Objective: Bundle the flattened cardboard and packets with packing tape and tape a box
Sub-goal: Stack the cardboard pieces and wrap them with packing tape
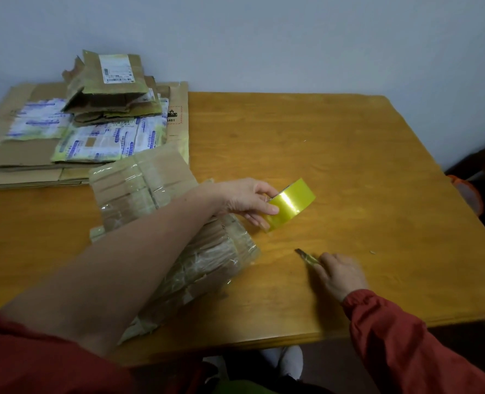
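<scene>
Yellow packing tape roll (289,204) is gripped by the left hand (244,199) beside the taped cardboard bundle (156,194); a cutter (306,256) is held by the right hand (339,275) on the table (378,166).

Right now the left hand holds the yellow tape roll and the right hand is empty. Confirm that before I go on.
One part is wrong. The left hand does hold the yellow tape roll, but the right hand is not empty: the head view shows it gripping a small cutter.
</scene>
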